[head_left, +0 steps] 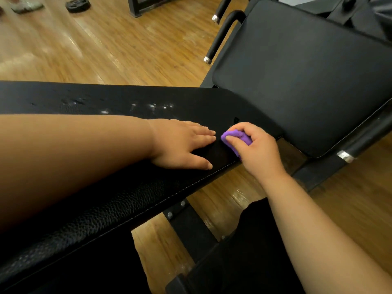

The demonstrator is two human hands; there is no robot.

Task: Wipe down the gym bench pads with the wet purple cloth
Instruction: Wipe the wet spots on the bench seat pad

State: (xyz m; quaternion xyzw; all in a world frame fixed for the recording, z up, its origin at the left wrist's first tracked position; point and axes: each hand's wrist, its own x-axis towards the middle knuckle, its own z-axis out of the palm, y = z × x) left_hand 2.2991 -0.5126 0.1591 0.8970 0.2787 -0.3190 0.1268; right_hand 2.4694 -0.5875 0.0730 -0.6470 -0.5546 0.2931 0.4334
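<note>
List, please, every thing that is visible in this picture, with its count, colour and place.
long bench pad: one, black, grained, across the middle, with pale worn spots.
seat pad: one, black, smooth, upper right.
purple cloth: one, purple, bunched on the long bench pad's right end.
handle bars: two, black with silver tips, left of the seat pad.
weight plate: one, black, on the floor, top left.
floor: one, brown wood, around the bench.
left hand: one, lies flat on the long bench pad, beside the cloth.
right hand: one, grips the purple cloth.
</note>
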